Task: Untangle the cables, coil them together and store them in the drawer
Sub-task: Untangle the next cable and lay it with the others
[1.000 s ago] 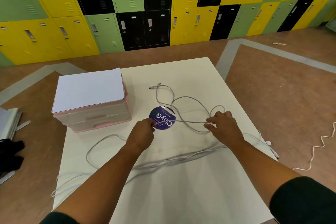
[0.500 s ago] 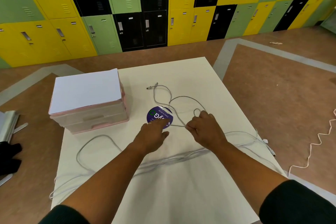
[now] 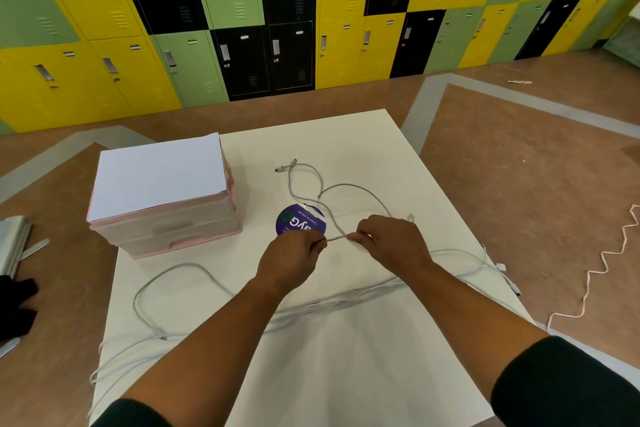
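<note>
Fingers (image 3: 318, 244) of the left hand (image 3: 289, 262) curl in and pinch a strand of the thin grey cables (image 3: 336, 238). At this hand's 10 o'clock stands the pink translucent plastic drawer unit (image 3: 173, 232), with a white paper sheet (image 3: 156, 177) on top. The short strand runs to the right hand (image 3: 393, 243) at 3 o'clock, whose fingers pinch it likewise. Further cable loops toward 12 o'clock past a round purple sticker (image 3: 298, 224). More lies across the white table (image 3: 346, 385) at 6 o'clock, under both forearms, reaching the right edge.
</note>
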